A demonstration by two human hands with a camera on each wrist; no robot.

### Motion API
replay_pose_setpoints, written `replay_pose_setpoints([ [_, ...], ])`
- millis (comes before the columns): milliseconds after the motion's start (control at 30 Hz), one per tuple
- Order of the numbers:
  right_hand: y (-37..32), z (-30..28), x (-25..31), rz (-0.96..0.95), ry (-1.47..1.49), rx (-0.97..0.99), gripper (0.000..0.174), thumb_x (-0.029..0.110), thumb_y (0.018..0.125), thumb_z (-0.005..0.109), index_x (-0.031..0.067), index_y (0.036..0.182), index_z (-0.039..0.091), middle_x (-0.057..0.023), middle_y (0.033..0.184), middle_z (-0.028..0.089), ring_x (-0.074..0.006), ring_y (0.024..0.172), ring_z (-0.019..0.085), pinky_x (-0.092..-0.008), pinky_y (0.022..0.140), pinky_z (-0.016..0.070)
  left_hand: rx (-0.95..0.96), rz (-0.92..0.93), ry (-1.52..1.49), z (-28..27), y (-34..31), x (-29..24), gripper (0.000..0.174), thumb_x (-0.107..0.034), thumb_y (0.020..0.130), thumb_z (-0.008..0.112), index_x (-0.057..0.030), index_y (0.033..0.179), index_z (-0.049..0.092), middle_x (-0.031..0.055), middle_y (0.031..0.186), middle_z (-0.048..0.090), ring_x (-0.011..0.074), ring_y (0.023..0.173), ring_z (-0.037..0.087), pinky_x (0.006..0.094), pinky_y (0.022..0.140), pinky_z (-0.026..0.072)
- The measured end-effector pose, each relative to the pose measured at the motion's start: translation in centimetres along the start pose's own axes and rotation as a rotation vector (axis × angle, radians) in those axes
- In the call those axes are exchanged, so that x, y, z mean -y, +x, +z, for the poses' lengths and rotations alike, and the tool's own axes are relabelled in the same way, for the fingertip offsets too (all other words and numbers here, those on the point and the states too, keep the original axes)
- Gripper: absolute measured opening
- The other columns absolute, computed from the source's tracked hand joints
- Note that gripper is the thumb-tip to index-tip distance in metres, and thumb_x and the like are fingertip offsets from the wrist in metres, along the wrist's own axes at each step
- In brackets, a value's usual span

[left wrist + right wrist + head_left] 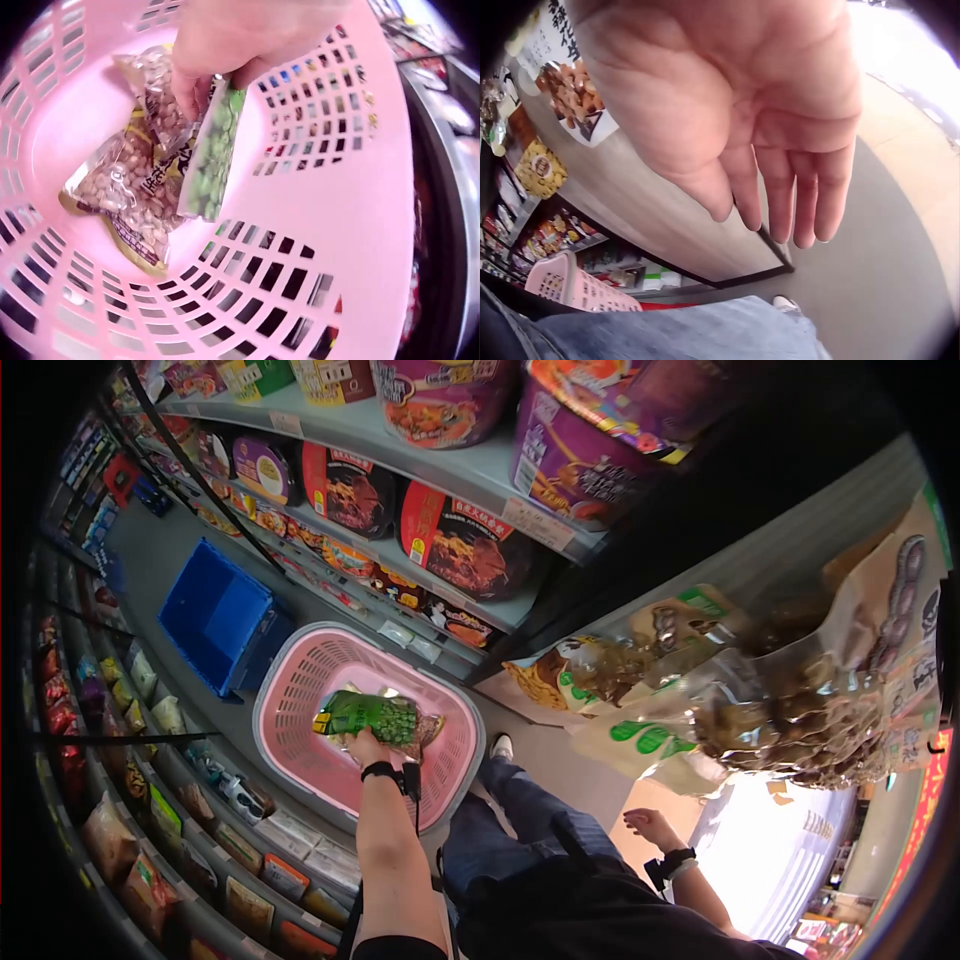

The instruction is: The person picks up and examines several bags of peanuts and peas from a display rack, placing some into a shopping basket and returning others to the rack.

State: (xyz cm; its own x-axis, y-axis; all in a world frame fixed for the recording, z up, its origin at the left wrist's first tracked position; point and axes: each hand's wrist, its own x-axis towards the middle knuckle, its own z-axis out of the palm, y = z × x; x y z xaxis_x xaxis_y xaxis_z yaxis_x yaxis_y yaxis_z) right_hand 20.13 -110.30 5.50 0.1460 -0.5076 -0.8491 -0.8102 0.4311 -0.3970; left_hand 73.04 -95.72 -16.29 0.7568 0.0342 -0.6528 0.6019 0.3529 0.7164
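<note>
Down inside a pink basket [300,650], my left hand [364,747] pinches a green bag of what look like green peas [372,717] by its upper edge. The left wrist view shows this bag [213,154] on edge, with thumb and fingers [196,94] gripping its top. Beneath and beside it in the basket lie clear bags of peanuts or similar nuts [120,191], partly covered by the pea bag and the hand. Off to the side of my body, my right hand [652,826] hangs with relaxed fingers and holds nothing; its palm [735,90] shows in the right wrist view.
Next to the basket stands a blue crate [215,615] on the floor. Shelves with boxed and tub noodles [465,545] rise at one side, and lower racks of packaged snacks [150,820] curve along the other. Bagged dried goods [790,720] hang near the right side.
</note>
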Motion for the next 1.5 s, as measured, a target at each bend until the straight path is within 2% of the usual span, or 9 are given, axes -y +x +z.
replay_pose_setpoints([
  [233,3.8,3.1,10.4,-0.575,-0.257,0.109,0.025,0.020,0.086,0.054,0.0039,0.105,0.058,-0.0066,0.091,0.063,-0.0144,0.087,0.059,-0.0258,0.072,0.0473,0.302,0.088,0.077,-1.1,-10.5,-9.2,0.026,0.008,0.070,0.049,0.0004,0.094,0.055,0.0050,0.087,0.059,0.0167,0.076,0.056,0.0263,0.066,0.0445],
  [400,2.3,8.2,19.9,-0.580,0.065,0.720,0.047,0.017,0.080,0.062,0.0022,0.121,0.044,-0.0102,0.114,0.053,-0.0170,0.103,0.051,-0.0297,0.089,0.0401,0.489,-0.035,0.185,-2.5,-18.3,-15.5,0.036,0.010,0.064,0.051,0.0021,0.099,0.056,0.0077,0.094,0.061,0.0175,0.084,0.058,0.0282,0.076,0.0451],
  [767,-1.8,14.2,19.5,-0.661,0.431,0.261,0.037,0.015,0.080,0.062,0.0002,0.112,0.050,-0.0051,0.106,0.056,-0.0137,0.096,0.050,-0.0282,0.085,0.0406,1.299,-0.377,0.423,2.8,-19.7,-14.1,0.021,-0.004,0.077,0.058,0.0015,0.098,0.057,0.0042,0.094,0.060,0.0109,0.085,0.055,0.0234,0.072,0.0435],
  [867,-4.7,12.9,17.0,-0.582,0.367,-0.028,0.037,0.016,0.081,0.061,0.0002,0.113,0.050,-0.0055,0.107,0.056,-0.0139,0.096,0.051,-0.0284,0.085,0.0407,0.699,-0.431,0.460,0.5,-9.8,-8.6,0.021,-0.005,0.076,0.061,-0.0053,0.096,0.056,-0.0018,0.084,0.057,0.0120,0.079,0.054,0.0189,0.060,0.0393],
  [967,-7.3,11.4,14.7,-0.480,0.169,-0.236,0.039,0.021,0.084,0.058,-0.0009,0.115,0.048,-0.0075,0.110,0.055,-0.0158,0.100,0.049,-0.0289,0.087,0.0391,0.670,0.718,1.781,-7.0,3.1,-1.2,0.024,-0.010,0.076,0.057,-0.0040,0.098,0.057,0.0177,0.080,0.060,0.0291,0.075,0.059,0.0399,0.068,0.0458],
  [1133,-10.8,10.7,8.7,-0.157,0.077,-0.501,0.037,0.026,0.086,0.054,-0.0026,0.109,0.052,-0.0101,0.100,0.060,-0.0151,0.091,0.054,-0.0275,0.080,0.0421,0.189,0.109,1.790,-9.4,12.1,2.8,0.062,-0.042,0.080,0.052,0.0111,0.109,0.040,0.0224,0.091,0.057,0.0328,0.085,0.058,0.0415,0.071,0.0480],
  [1200,-12.1,11.5,7.0,-0.197,0.131,-0.573,0.037,0.027,0.087,0.052,-0.0030,0.110,0.051,-0.0116,0.102,0.059,-0.0170,0.093,0.054,-0.0285,0.081,0.0418,0.476,0.267,2.429,-5.3,7.1,-2.2,0.058,-0.036,0.068,0.067,-0.0086,0.115,0.048,0.0161,0.099,0.060,0.0265,0.094,0.057,0.0385,0.073,0.0471],
  [1400,-14.6,13.6,6.2,-0.127,0.008,-0.557,0.038,0.027,0.089,0.048,-0.0031,0.112,0.049,-0.0151,0.108,0.056,-0.0213,0.101,0.051,-0.0315,0.087,0.0390,0.082,-0.122,1.745,-6.3,12.9,2.6,0.089,-0.060,0.060,0.066,0.0111,0.104,0.039,0.0256,0.105,0.050,0.0346,0.100,0.051,0.0393,0.080,0.0459],
  [1500,-14.5,13.9,6.3,-0.096,0.066,-0.558,0.042,0.028,0.089,0.047,-0.0037,0.115,0.046,-0.0143,0.112,0.053,-0.0205,0.105,0.048,-0.0311,0.089,0.0371,-0.060,-0.162,0.584,-8.2,14.8,4.9,0.057,-0.027,0.066,0.075,0.0089,0.098,0.044,0.0201,0.093,0.057,0.0317,0.081,0.059,0.0389,0.065,0.0503],
])
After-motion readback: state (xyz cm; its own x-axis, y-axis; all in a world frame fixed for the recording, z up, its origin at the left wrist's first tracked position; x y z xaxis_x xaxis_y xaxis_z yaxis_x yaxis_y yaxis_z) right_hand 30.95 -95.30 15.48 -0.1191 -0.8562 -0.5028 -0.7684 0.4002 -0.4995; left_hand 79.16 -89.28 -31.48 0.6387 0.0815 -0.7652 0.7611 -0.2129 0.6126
